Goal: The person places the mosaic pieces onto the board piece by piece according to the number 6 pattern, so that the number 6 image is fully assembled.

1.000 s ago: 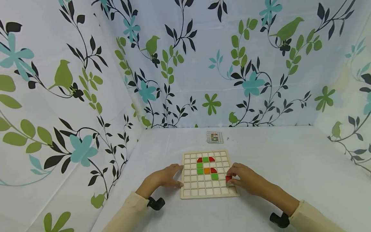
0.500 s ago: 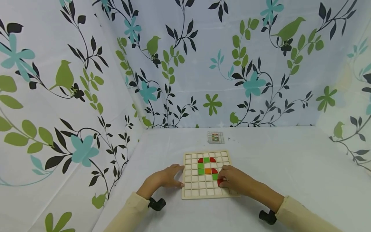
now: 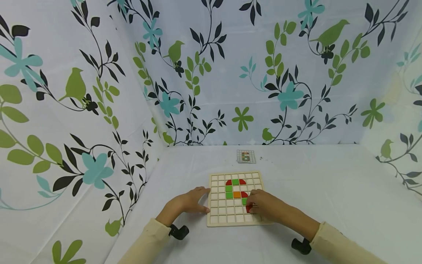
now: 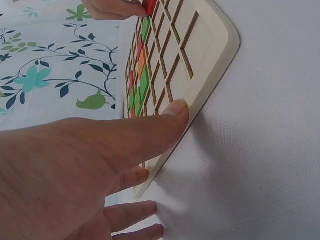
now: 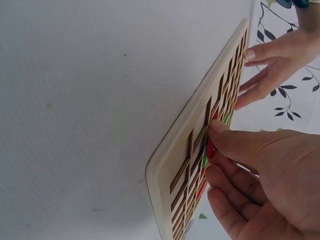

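A wooden grid board (image 3: pixel 222 211) lies on the white-covered table. Green, red and orange tiles sit in some of its cells, among them an orange square tile (image 3: pixel 237 194) and a green tile (image 3: pixel 229 195). At the board's left edge, my left hand (image 3: pixel 189 201) touches the frame with its thumb on the rim and fingertips along the side. My right hand (image 3: pixel 268 206) is over the right part of the board, pinching a red tile (image 5: pixel 210 148) between thumb and fingers. That tile is at a cell just below a green tile (image 3: pixel 244 201), partly hidden by the fingers.
Behind the board lies a small card (image 3: pixel 246 156) with a grid and a coloured pattern. A few dark specks (image 3: pixel 261 158) are beside it. Patterned curtains (image 3: pixel 204 73) with leaves and birds enclose the table at the back and sides.
My right hand has moved left with the red tile, from the board's right side to the cell below the green tile. In the last half second it shifts only slightly. My left hand stays put.
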`<state>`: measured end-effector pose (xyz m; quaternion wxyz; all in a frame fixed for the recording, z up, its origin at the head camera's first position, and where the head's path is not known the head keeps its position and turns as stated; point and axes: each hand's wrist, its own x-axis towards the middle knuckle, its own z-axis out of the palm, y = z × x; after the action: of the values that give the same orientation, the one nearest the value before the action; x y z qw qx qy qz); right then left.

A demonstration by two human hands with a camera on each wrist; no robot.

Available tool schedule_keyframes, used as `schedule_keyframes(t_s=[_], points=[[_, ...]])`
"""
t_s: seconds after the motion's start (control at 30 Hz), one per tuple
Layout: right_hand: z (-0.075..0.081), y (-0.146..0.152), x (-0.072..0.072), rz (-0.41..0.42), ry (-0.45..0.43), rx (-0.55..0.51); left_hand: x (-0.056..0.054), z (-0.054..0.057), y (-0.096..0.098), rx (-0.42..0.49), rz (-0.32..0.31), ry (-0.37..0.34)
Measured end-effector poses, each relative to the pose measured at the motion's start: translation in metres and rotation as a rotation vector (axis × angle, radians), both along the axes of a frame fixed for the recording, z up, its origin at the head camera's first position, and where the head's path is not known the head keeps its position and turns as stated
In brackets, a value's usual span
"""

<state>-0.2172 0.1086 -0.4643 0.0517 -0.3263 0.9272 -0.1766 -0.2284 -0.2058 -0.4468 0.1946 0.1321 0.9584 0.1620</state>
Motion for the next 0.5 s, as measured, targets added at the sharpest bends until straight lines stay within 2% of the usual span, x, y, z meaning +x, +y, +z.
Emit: schedule_keyframes(t_s=[0.5], points=[[-0.0029, -0.0061, 0.0048, 0.073, 0.123, 0.017, -0.0007, -0.0012, 0.0003, -0.005, 0.001, 0.002]])
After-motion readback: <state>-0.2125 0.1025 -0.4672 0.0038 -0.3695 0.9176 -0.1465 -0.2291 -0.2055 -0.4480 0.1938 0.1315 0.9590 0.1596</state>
